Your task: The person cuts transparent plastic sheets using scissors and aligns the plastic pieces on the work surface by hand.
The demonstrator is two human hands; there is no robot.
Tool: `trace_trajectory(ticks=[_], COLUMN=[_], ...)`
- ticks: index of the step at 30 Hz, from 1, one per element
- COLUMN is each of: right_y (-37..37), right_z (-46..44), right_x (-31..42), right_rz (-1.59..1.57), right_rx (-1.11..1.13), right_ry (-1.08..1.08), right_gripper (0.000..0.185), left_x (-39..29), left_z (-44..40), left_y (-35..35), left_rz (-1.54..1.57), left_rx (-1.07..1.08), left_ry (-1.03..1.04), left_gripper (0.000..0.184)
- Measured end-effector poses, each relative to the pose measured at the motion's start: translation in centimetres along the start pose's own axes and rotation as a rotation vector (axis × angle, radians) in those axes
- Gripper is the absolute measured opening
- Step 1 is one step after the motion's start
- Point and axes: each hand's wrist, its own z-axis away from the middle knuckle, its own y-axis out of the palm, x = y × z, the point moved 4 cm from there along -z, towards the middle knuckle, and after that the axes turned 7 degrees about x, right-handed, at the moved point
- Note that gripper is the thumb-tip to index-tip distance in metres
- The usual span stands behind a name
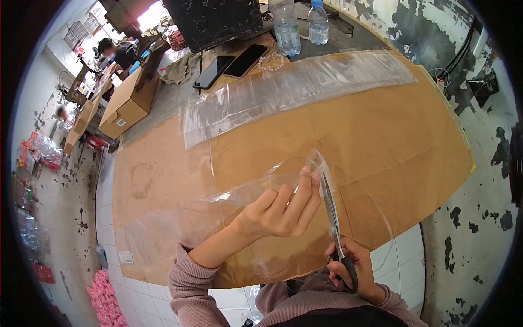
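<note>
Between the fingertips of my left hand (283,210) is the edge of a clear plastic sheet (239,193), which stretches left across the cardboard-covered table (381,131). My right hand (357,270) has its fingers in the black handles of a pair of scissors (334,223). The long blades point up and away from me, just right of my left fingertips, against the plastic's right end. How far the blades are apart is hard to tell. A thin clear strip curves down to the right of the scissors.
A stack of clear plastic sleeves (294,87) lies across the table's far side. Behind it are two phones (213,72), a bead string (271,62), water bottles (318,24) and a black box (218,22). A cardboard box (128,103) stands far left. People sit farther back.
</note>
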Motion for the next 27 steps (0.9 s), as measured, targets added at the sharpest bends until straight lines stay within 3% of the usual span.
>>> trace_trajectory(ticks=[11, 14, 17, 18, 20, 21, 24, 27], right_y=[-0.1, -1.4, -5.3, -6.4, -8.7, -9.9, -12.9, -13.6], right_z=[0.4, 1.3, 2.4, 2.3, 1.7, 1.1, -1.1, -2.6], right_x=[0.7, 2.5, 4.2, 5.0, 7.0, 8.2, 8.7, 9.4], right_rz=[-0.003, 0.023, 0.233, 0.297, 0.657, 0.955, 1.381, 1.828], right_rx=[-0.022, -0.033, -0.067, -0.217, -0.463, -0.556, -0.792, -0.665], right_ry=[0.083, 0.140, 0.058, -0.085, -0.087, 0.058, -0.047, -0.126], right_gripper=[0.024, 0.027, 0.031, 0.031, 0.029, 0.027, 0.027, 0.032], left_x=[0.4, 2.1, 6.3, 7.7, 10.1, 10.6, 11.4, 10.7], left_z=[-0.1, -0.2, 0.7, 1.0, 1.7, 2.1, 2.7, 2.9], left_y=[-0.1, -0.3, 1.3, 1.7, 2.5, 2.9, 3.3, 3.9], left_rz=[0.049, 0.089, 0.361, 0.508, 0.809, 0.913, 1.130, 1.325], left_rx=[-0.027, 0.061, 0.269, 0.257, 0.226, 0.286, 0.445, 0.439], left_ry=[-0.011, -0.057, -0.253, -0.371, -0.607, -0.649, -0.723, -0.734], left_gripper=[0.007, 0.005, 0.010, 0.008, 0.011, 0.012, 0.014, 0.016])
